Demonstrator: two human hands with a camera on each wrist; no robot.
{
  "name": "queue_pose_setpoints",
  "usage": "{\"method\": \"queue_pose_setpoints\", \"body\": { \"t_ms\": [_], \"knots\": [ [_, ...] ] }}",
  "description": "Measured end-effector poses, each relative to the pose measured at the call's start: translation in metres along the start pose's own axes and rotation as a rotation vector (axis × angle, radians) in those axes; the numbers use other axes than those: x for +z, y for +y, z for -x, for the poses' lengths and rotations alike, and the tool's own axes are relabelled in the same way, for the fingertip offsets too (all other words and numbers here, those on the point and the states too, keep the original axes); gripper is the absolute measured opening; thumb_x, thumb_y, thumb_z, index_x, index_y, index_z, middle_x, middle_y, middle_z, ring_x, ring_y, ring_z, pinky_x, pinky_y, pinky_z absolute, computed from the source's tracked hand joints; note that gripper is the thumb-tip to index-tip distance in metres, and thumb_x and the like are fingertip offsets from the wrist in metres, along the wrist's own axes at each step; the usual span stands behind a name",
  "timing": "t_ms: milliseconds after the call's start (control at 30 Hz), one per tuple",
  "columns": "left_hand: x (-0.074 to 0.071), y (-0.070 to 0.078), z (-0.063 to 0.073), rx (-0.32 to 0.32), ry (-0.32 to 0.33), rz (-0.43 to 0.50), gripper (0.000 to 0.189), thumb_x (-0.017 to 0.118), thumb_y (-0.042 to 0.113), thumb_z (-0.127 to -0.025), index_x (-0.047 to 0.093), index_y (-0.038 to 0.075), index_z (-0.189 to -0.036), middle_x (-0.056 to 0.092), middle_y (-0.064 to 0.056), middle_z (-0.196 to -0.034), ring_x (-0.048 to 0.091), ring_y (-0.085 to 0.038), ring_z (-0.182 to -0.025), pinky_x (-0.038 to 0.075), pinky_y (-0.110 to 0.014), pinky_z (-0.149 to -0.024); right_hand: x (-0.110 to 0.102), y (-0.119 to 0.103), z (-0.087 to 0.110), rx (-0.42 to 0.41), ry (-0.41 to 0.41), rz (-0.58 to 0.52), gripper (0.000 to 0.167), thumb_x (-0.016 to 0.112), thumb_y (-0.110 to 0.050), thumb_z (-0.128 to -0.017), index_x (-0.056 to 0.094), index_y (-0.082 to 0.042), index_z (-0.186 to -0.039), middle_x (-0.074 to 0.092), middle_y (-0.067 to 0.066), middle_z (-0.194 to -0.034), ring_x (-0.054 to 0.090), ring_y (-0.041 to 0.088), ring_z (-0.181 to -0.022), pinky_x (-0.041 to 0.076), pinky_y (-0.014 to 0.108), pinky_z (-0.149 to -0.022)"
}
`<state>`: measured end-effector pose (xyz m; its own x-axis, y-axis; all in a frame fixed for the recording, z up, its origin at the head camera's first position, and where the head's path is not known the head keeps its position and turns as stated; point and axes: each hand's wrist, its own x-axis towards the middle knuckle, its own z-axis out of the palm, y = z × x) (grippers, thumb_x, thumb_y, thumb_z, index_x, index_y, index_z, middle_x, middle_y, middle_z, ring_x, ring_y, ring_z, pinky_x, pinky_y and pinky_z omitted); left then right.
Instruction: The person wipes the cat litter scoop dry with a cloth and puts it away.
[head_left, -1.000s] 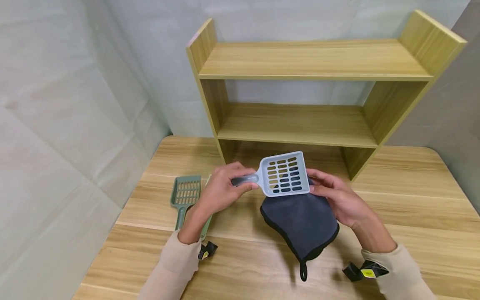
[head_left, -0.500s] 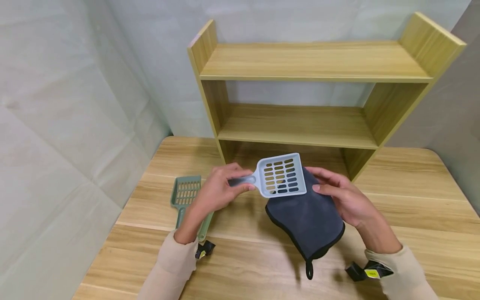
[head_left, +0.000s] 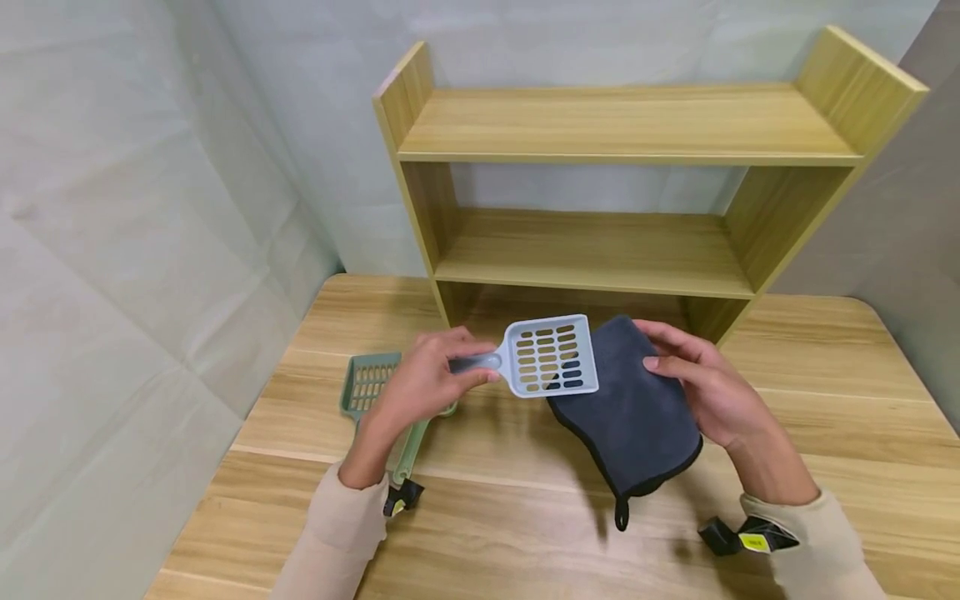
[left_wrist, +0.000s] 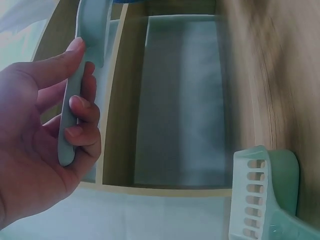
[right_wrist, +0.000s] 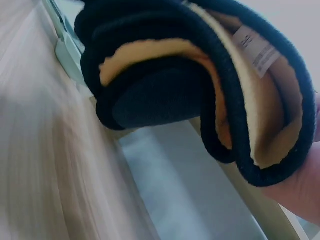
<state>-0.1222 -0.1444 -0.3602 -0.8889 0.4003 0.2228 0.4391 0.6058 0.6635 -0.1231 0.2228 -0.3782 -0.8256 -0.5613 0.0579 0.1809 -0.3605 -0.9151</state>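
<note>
Just below centre of the head view, gripping the light-grey slotted scoop (head_left: 556,357) by its handle, with the fingers of the left hand (head_left: 431,379) curled round it, and pinching the dark grey cloth (head_left: 637,417), just right of the scoop, between thumb and fingers of the right hand (head_left: 716,387). Seemingly at the step of wiping the scoop, but cannot tell touch from mere overlap at its right edge. Calls next, most likely, for steadying the handle and pressing a fold of cloth into the slots.

Left grip (head_left: 431,377) curled, right grip (head_left: 712,390) thumb-uppermost (the two apart)
</note>
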Motion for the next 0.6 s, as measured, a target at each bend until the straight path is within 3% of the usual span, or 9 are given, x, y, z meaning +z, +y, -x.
{"method": "queue_pose_setpoints", "body": {
  "t_ms": [333,467,600],
  "knots": [
    [-0.004,-0.0015,0.0021,0.052,-0.051,-0.022,0.036,0.086,0.017,-0.093,0.08,0.005,-0.126,0.073,-0.001,-0.092,0.053,-0.012,-0.071,0.045,-0.023,-0.062,-0.0034,-0.0016,-0.0015,0.003,0.107,0.084,0.048,0.047,0.005,-0.11,0.062,-0.022,-0.147,0.068,-0.004,-0.13,0.073,0.013,-0.107,0.062,0.029,-0.086],
    [-0.0028,-0.0009,0.0023,0.07,-0.083,0.008,0.033,0.085,0.017,-0.093,0.081,0.009,-0.125,0.071,0.001,-0.089,0.051,-0.012,-0.07,0.043,-0.023,-0.062,-0.0019,0.0018,-0.0036,-0.001,0.165,0.143,0.046,0.052,0.003,-0.109,0.064,-0.024,-0.145,0.068,-0.005,-0.129,0.07,0.012,-0.108,0.06,0.027,-0.088],
    [0.0002,-0.001,0.002,0.087,-0.12,0.044,0.032,0.085,0.016,-0.093,0.081,0.011,-0.124,0.072,0.002,-0.091,0.051,-0.011,-0.073,0.043,-0.022,-0.064,0.0012,0.0061,-0.0048,-0.034,0.168,0.216,0.045,0.055,0.003,-0.108,0.064,-0.021,-0.144,0.069,-0.005,-0.126,0.07,0.01,-0.107,0.061,0.026,-0.087]
  ]
}}
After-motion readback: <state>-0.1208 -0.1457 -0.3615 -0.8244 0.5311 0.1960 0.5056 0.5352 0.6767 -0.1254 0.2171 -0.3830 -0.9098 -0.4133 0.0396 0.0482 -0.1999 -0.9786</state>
